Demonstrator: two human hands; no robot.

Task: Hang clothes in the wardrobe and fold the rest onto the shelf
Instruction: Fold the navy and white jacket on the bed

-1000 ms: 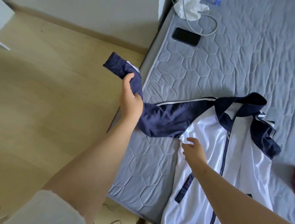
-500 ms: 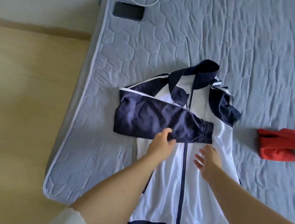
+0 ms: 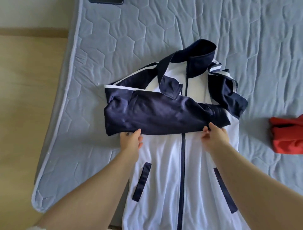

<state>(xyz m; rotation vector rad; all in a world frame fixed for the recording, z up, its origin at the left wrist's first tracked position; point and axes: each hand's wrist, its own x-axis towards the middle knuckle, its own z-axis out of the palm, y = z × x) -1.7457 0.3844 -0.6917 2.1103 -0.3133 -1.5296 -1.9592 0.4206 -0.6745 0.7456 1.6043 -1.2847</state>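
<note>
1. A bed [image 3: 164, 24] with a grey-blue quilted cover fills most of the view. A pale wooden floor [image 3: 24, 106] lies out past the left hand's side.
2. A white and navy jacket [image 3: 164, 172] lies front-up on the bed. Its body runs from beneath both forearms up and away beyond the hands.
3. One navy sleeve [image 3: 155, 115] is folded flat across the chest, just beyond both hands. It spans from past the left hand to past the right hand, and its ribbed cuff ends above the right hand.
4. The left hand [image 3: 131, 141] sits at the sleeve's near edge, towards the fold end. Its thumb tip and a fingertip touch the cloth and its other fingers are loosely bent. I cannot tell whether it actually grips the edge.
5. The right hand [image 3: 216, 136] is at the same near edge by the cuff. Its thumb lies on top of the navy cloth and its fingers curl below, pinching the sleeve.
6. The navy zip [image 3: 182, 164] runs down the jacket between the two hands and forearms.
7. Two slanted navy pockets [image 3: 142, 180] show on the white front, one beside each forearm.
8. The navy collar [image 3: 196, 54] stands up, far beyond the hands. The other sleeve lies bunched beyond the right hand.
9. A red garment [image 3: 287, 137] lies on the bed, well out to the right of the right hand and apart from the jacket.
10. A dark phone [image 3: 106, 1] is cut off by the top edge, far beyond the left hand.
</note>
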